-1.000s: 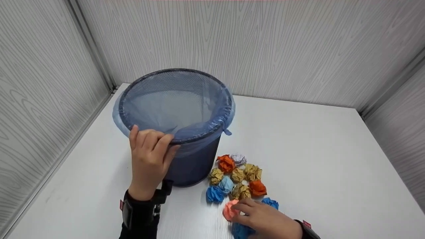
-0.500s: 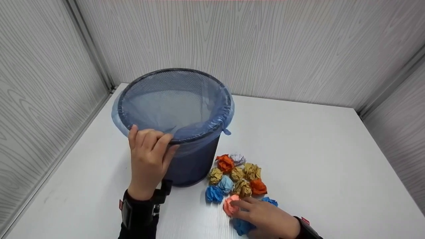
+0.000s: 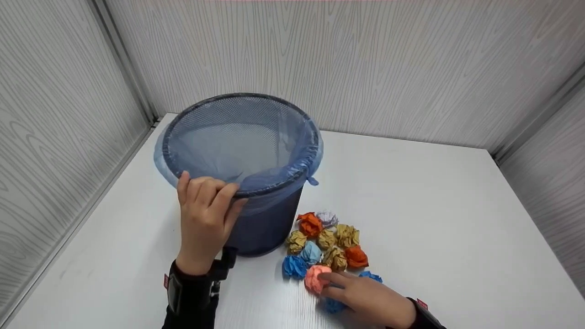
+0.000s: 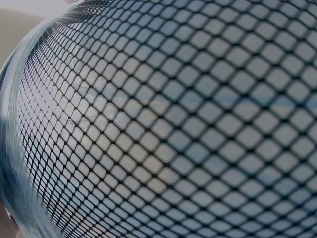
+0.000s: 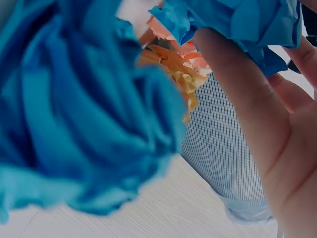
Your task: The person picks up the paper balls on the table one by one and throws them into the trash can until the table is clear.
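My left hand (image 3: 204, 217) grips the near rim of a dark mesh wastebasket (image 3: 265, 233), fingers over the edge and thumb outside. A translucent blue bag (image 3: 242, 151) lines the basket and folds over its rim. In the left wrist view, the mesh wall (image 4: 163, 119) fills the picture. Right of the basket, my right hand (image 3: 372, 297) curls over a blue crumpled paper ball (image 3: 335, 305), thumb against it in the right wrist view. Its fingertips touch a salmon paper ball (image 3: 315, 278). Another blue ball (image 3: 371, 276) lies partly hidden behind the hand.
Beside the basket cluster several paper balls: orange (image 3: 310, 225), white (image 3: 327, 218), tan (image 3: 348, 235), light blue (image 3: 311, 252) and blue (image 3: 294, 266). A blurred blue ball (image 5: 84, 109) looms close in the right wrist view. Pale wood-grain walls (image 3: 338, 64) enclose the white table (image 3: 434, 219).
The salmon ball and the blue ball beneath my right hand have shifted slightly away from me, and the fingers have drawn in a little. My left hand keeps its hold on the rim.
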Action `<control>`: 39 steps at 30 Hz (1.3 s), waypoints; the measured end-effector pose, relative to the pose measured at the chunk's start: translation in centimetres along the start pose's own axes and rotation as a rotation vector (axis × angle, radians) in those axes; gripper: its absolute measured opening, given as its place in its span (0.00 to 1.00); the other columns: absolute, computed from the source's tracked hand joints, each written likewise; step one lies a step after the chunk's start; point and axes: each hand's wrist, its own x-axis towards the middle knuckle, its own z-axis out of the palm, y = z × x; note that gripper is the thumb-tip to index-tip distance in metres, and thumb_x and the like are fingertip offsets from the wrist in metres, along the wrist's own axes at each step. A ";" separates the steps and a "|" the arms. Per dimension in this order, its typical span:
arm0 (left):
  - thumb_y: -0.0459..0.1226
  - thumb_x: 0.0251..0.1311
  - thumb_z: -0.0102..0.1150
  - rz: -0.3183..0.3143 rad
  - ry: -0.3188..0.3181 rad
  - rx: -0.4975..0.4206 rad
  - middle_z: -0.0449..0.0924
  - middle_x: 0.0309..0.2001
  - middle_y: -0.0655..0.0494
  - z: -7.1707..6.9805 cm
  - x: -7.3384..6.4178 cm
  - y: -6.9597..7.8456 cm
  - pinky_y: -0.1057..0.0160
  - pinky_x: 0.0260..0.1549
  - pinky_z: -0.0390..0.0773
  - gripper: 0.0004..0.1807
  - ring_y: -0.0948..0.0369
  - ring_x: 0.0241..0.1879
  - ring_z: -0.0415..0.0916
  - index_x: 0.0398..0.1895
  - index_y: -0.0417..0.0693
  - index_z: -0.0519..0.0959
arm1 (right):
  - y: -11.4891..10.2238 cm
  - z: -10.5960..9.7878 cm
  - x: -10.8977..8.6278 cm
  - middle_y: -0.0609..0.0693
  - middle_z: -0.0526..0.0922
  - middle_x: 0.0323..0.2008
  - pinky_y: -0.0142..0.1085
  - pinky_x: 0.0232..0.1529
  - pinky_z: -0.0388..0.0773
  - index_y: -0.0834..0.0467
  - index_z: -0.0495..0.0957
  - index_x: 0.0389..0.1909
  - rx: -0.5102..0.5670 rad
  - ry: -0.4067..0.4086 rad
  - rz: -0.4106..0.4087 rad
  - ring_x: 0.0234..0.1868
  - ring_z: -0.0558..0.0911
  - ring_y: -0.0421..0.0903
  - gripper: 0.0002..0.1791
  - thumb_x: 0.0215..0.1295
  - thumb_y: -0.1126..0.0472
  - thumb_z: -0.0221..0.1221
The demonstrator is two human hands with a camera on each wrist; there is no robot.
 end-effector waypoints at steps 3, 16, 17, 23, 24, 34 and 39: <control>0.46 0.60 0.50 0.001 0.003 0.000 0.68 0.26 0.49 0.0 0.0 0.0 0.45 0.52 0.51 0.16 0.49 0.32 0.65 0.29 0.40 0.74 | -0.2 -0.5 -0.3 0.48 0.64 0.59 0.25 0.29 0.72 0.47 0.69 0.52 0.012 0.014 0.018 0.41 0.73 0.41 0.29 0.47 0.66 0.65; 0.46 0.60 0.50 -0.007 0.010 0.004 0.68 0.25 0.48 -0.5 0.2 0.0 0.46 0.53 0.51 0.16 0.49 0.32 0.65 0.29 0.40 0.75 | -0.4 -3.0 -1.4 0.53 0.70 0.51 0.29 0.37 0.74 0.55 0.69 0.52 -0.032 0.431 -0.160 0.41 0.76 0.43 0.30 0.44 0.69 0.64; 0.46 0.60 0.50 -0.007 0.010 0.005 0.68 0.25 0.48 -0.5 0.2 0.0 0.46 0.53 0.51 0.16 0.49 0.32 0.65 0.29 0.40 0.75 | -0.4 -3.1 -1.3 0.53 0.70 0.51 0.28 0.37 0.73 0.55 0.68 0.52 -0.030 0.456 -0.171 0.41 0.76 0.43 0.31 0.43 0.70 0.65; 0.46 0.60 0.50 -0.007 0.003 0.007 0.68 0.26 0.48 -0.5 0.2 0.0 0.45 0.52 0.51 0.16 0.49 0.32 0.66 0.29 0.40 0.75 | -0.3 -3.8 -1.1 0.53 0.70 0.50 0.29 0.39 0.73 0.58 0.69 0.52 -0.040 0.578 -0.195 0.43 0.76 0.44 0.26 0.49 0.65 0.64; 0.46 0.60 0.50 -0.007 0.002 0.006 0.69 0.26 0.48 -0.5 0.2 -0.1 0.45 0.52 0.52 0.16 0.49 0.32 0.66 0.29 0.40 0.75 | -0.3 -3.9 -1.0 0.54 0.70 0.50 0.29 0.39 0.73 0.59 0.69 0.51 -0.036 0.604 -0.199 0.43 0.76 0.45 0.24 0.51 0.63 0.62; 0.46 0.60 0.50 -0.001 0.005 -0.001 0.69 0.26 0.48 -0.2 0.1 -0.1 0.45 0.52 0.51 0.16 0.49 0.32 0.66 0.29 0.40 0.75 | -0.1 -5.5 0.8 0.61 0.70 0.49 0.31 0.42 0.72 0.66 0.69 0.49 0.077 0.867 -0.250 0.47 0.74 0.51 0.23 0.51 0.65 0.62; 0.46 0.60 0.50 0.004 0.006 -0.011 0.69 0.26 0.48 0.0 0.1 0.0 0.45 0.52 0.51 0.16 0.49 0.32 0.66 0.30 0.40 0.75 | -0.1 -6.0 1.6 0.64 0.70 0.47 0.31 0.41 0.72 0.69 0.69 0.48 0.086 0.955 -0.271 0.46 0.74 0.51 0.22 0.55 0.61 0.59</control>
